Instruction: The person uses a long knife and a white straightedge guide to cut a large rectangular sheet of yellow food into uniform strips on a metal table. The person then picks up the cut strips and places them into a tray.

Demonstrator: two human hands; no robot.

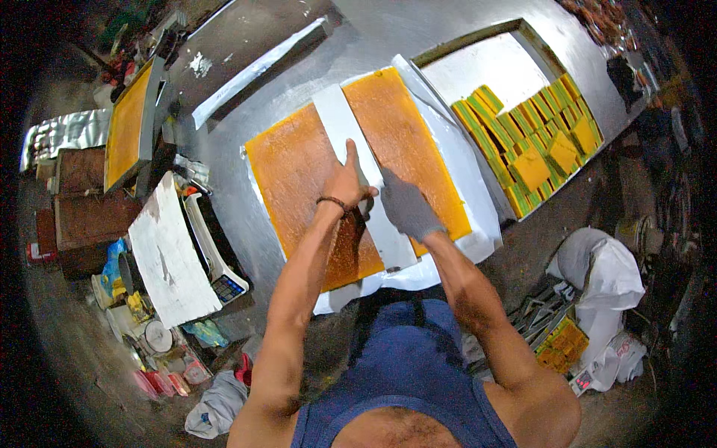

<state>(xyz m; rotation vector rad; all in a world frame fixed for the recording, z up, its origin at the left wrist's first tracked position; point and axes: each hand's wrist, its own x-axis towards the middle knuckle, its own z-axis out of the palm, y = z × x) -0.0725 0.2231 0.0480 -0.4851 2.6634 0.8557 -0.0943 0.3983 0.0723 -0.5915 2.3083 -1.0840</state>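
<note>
A wide slab of yellow sheet with a browned top (291,168) lies on white lining sheet (476,238). Across it rests a flat pale straightedge strip (340,120), running from the far edge to the near edge. My left hand (346,185), bare with a beaded bracelet at the wrist, presses on the strip with its fingers spread apart. Close against the strip's right edge is my right hand (409,204) in a grey glove, low over the slab. Its fingers point away from me, and whatever may be in them is hidden.
A metal-framed tray (466,47) of layered yellow-green pieces (529,168) stands at right. A long metal bar (263,70) lies at the far left of the metal table (369,33). At left are a digital scale (215,263), a white board (168,257) and another filled tray (129,131).
</note>
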